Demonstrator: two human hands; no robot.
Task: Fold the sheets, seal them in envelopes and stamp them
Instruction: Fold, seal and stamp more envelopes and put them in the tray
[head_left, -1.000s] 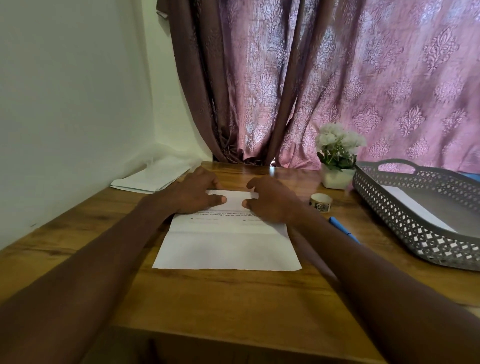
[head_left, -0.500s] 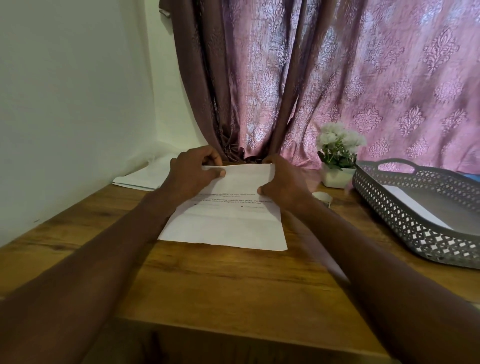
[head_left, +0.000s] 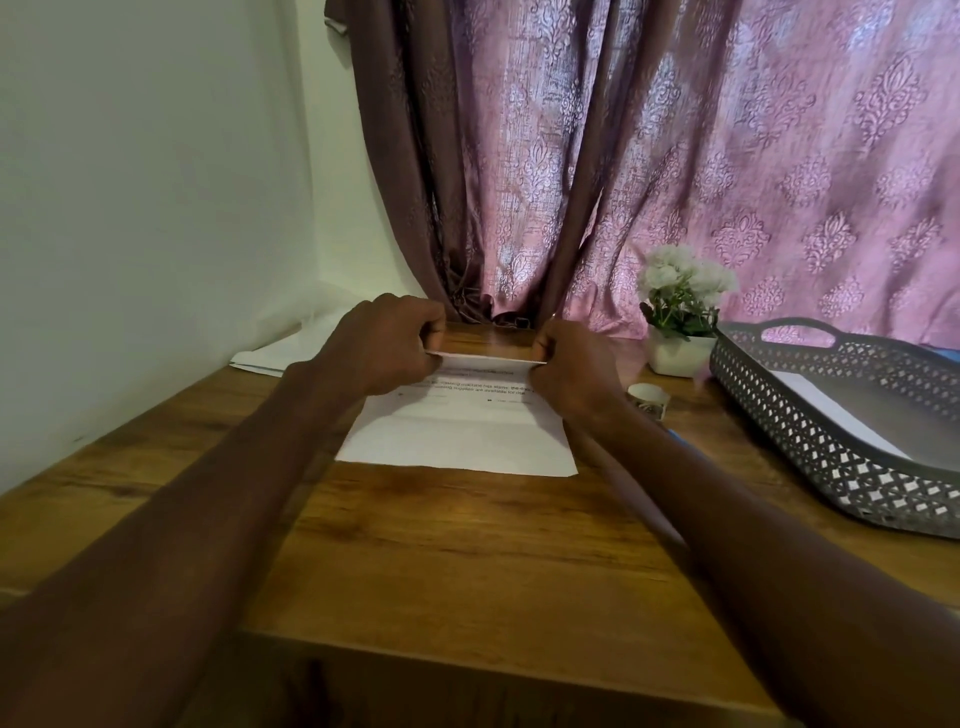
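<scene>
Your wooden table (head_left: 467, 561) and what lies on it.

Your sheet (head_left: 457, 441) lies near the middle, its near part flat on the wood and its far edge raised off it. At the far left, against the wall, you have a stack of white papers (head_left: 270, 356). To the right of the sheet sits a small tape roll (head_left: 648, 397), with a bit of a blue pen (head_left: 680, 436) showing just beside it. Farther back stands a white flower pot (head_left: 678, 353), and touching it on the right edge is a grey perforated tray (head_left: 831, 452).
</scene>
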